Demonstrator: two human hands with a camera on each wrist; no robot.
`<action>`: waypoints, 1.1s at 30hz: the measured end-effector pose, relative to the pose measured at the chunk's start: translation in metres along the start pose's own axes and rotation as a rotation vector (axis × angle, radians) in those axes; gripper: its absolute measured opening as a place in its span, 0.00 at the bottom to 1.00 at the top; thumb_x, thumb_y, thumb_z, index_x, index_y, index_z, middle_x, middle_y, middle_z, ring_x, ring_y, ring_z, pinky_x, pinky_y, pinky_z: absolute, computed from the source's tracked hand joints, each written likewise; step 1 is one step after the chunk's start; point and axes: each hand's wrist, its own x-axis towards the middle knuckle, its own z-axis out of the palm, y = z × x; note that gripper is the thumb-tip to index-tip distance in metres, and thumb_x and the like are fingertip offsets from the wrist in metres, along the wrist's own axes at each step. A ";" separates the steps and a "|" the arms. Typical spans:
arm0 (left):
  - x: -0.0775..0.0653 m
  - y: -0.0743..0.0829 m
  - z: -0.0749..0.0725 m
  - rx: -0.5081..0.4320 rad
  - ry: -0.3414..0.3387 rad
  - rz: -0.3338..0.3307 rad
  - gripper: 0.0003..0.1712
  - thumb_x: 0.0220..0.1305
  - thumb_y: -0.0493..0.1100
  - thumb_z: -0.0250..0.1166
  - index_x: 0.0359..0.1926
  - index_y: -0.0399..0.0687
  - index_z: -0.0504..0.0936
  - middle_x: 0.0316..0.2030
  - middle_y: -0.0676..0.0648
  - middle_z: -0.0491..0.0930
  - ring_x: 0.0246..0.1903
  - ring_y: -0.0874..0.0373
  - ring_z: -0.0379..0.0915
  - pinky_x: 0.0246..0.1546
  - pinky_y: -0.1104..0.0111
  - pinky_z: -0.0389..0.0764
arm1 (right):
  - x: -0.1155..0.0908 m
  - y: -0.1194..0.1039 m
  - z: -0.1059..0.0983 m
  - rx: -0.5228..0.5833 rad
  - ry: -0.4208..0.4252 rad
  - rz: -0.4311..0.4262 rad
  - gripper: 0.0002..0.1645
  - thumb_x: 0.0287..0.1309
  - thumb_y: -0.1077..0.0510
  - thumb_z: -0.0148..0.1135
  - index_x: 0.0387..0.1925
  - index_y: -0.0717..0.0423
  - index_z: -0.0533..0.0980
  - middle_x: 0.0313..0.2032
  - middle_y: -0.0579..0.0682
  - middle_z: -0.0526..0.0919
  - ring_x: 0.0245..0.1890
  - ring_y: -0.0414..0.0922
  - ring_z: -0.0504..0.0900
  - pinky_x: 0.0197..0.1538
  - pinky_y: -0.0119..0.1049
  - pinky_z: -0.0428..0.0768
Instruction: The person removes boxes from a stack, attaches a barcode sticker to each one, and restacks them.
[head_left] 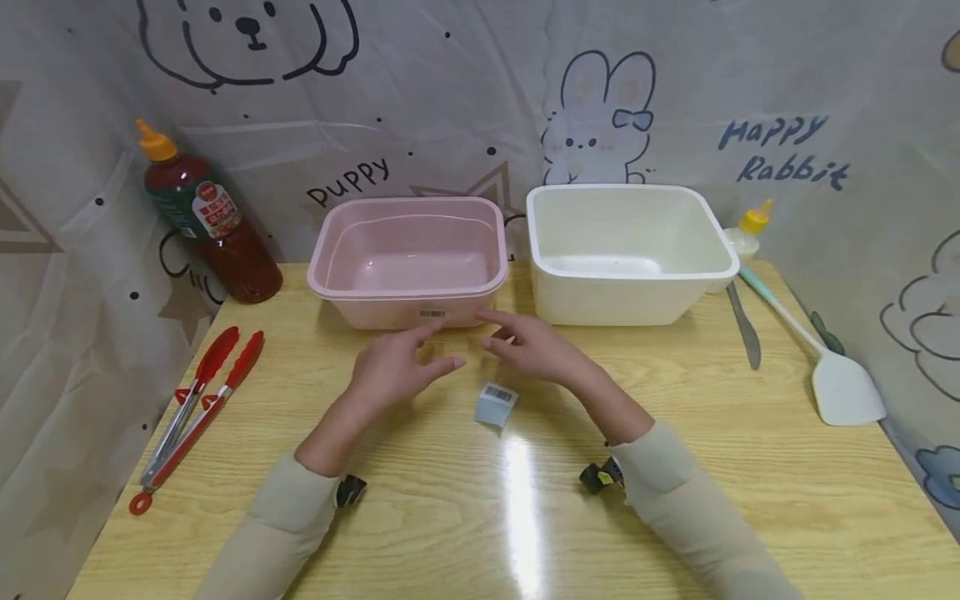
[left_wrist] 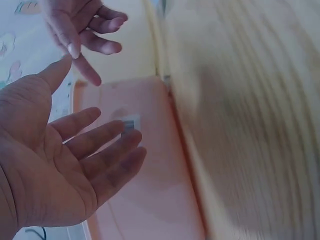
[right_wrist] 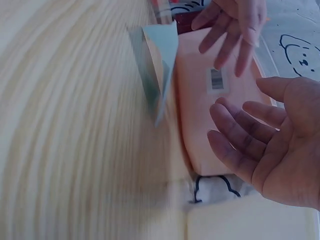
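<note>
A pink plastic basin [head_left: 375, 311] stands at the back, left of the middle, with a small barcode sticker [right_wrist: 216, 80] on its front wall. Just before that wall is my left hand [head_left: 397, 367], fingers extended and thumb spread towards the right. Facing it from the other side is my right hand [head_left: 536, 346], its index finger reaching to the basin's lower right corner and the other fingers loosely bent. Nothing is in either palm in the wrist views. Between and below the hands, a creased pale blue paper slip [head_left: 495, 405] with a barcode lies on the wooden table [head_left: 420, 517].
Right of the basin stands a white bin [head_left: 607, 302]. A red sauce bottle [head_left: 213, 225] and red-handled tongs [head_left: 198, 408] are at left. At right lie a knife [head_left: 744, 329] and a white spatula [head_left: 847, 390], near a small yellow-capped bottle [head_left: 744, 237]. A printed cloth hangs behind.
</note>
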 end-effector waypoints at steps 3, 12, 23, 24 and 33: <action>-0.003 0.004 0.004 0.036 -0.004 0.019 0.41 0.60 0.72 0.66 0.71 0.66 0.72 0.63 0.48 0.80 0.58 0.46 0.79 0.46 0.48 0.81 | -0.009 0.003 -0.006 -0.006 0.000 0.007 0.30 0.74 0.49 0.55 0.74 0.49 0.67 0.61 0.58 0.81 0.48 0.51 0.87 0.48 0.42 0.86; -0.006 0.015 0.021 0.074 0.007 0.115 0.35 0.57 0.67 0.71 0.65 0.67 0.79 0.59 0.55 0.83 0.54 0.50 0.82 0.47 0.52 0.80 | -0.038 0.022 -0.012 -0.055 0.029 0.030 0.27 0.73 0.50 0.57 0.68 0.54 0.73 0.58 0.56 0.83 0.47 0.48 0.86 0.48 0.42 0.85; 0.008 0.025 0.022 0.202 -0.153 0.162 0.37 0.60 0.67 0.69 0.68 0.65 0.76 0.67 0.51 0.76 0.65 0.48 0.75 0.69 0.37 0.62 | -0.045 0.031 -0.031 -0.031 0.063 0.057 0.26 0.73 0.50 0.57 0.68 0.53 0.74 0.49 0.54 0.88 0.41 0.47 0.87 0.44 0.41 0.85; 0.009 0.026 0.024 0.202 -0.170 0.158 0.38 0.59 0.67 0.69 0.69 0.66 0.75 0.68 0.51 0.76 0.66 0.48 0.74 0.70 0.37 0.60 | -0.046 0.033 -0.031 -0.026 0.065 0.062 0.26 0.73 0.50 0.57 0.68 0.53 0.74 0.49 0.54 0.88 0.41 0.48 0.87 0.44 0.41 0.85; 0.008 0.038 0.049 0.239 -0.263 0.187 0.36 0.56 0.63 0.74 0.66 0.68 0.77 0.67 0.49 0.77 0.65 0.46 0.73 0.70 0.36 0.60 | -0.059 0.043 -0.022 0.027 0.045 0.063 0.26 0.73 0.51 0.57 0.67 0.56 0.74 0.52 0.56 0.87 0.41 0.48 0.88 0.46 0.42 0.85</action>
